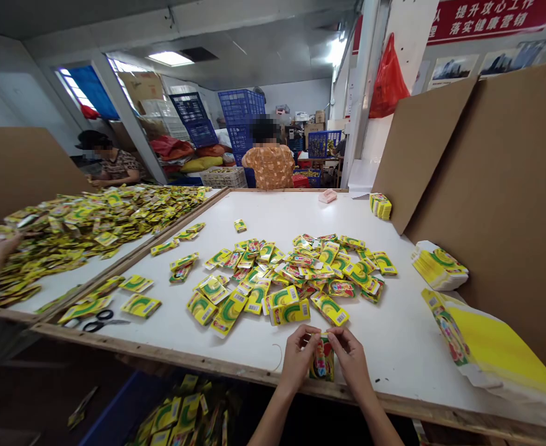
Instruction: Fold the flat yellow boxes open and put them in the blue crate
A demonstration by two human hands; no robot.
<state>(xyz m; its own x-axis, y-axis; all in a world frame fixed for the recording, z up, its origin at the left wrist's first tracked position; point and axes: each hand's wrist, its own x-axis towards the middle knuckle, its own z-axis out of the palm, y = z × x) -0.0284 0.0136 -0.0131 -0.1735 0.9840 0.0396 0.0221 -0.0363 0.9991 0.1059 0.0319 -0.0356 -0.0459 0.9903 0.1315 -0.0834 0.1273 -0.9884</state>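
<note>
At the table's front edge, my left hand (299, 352) and my right hand (348, 354) both pinch the upper end of a small printed carton (321, 360). Its green, red and yellow front faces me, and the thumbs and fingertips meet at its top. How far its flap is folded I cannot make out. Just beyond my hands lies a loose heap of similar yellow cartons (284, 303), one of them (331, 308) close to my right fingers. A thin elastic loop (278, 357) rests left of my left hand.
Black-handled scissors (100, 321) lie at the left near a wooden divider (128, 263). Stacked flat cartons (491, 347) stand at right beside cardboard sheets (496, 204). A crate of cartons (184, 415) sits below the edge. Another person's hand (0, 251) reaches into the left heap (91, 229).
</note>
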